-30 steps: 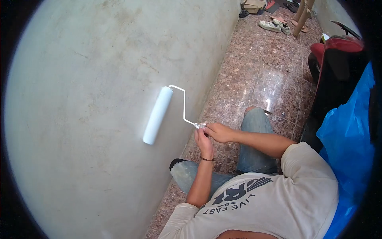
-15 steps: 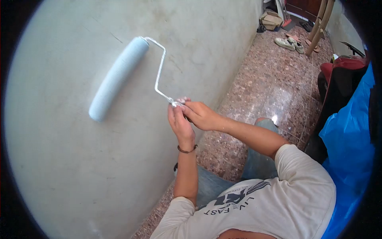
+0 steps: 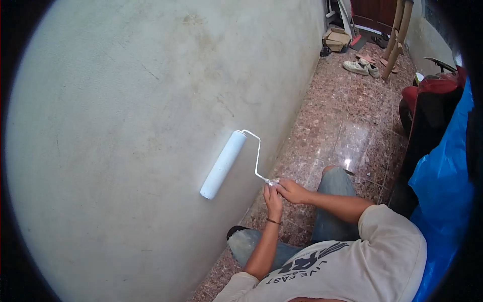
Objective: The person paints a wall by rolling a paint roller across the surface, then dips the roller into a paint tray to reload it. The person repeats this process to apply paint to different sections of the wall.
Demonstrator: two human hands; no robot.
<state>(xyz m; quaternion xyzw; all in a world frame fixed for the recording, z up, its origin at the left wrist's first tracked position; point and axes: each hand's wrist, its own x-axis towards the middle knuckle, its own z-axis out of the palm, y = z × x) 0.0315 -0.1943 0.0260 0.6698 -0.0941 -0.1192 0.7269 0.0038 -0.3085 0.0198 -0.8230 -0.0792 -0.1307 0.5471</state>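
While left hand (image 3: 273,201) and right hand (image 3: 295,192) were wrapped together round handle of pale-blue cylindrical paint roller (image 3: 223,165), uneven pressure risked streaking mottled grey wall (image 3: 126,151).

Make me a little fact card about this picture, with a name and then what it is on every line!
Tool: paint roller, pale blue roll on a bent white frame
Left hand: on the roller's handle end, dark bracelet at the wrist
Right hand: on the handle end too, next to the left
Wall: grayish, with brownish smudges
Floor: reddish, speckled, shiny
Right side: blue plastic sheet
Farther off: light-colored shoes
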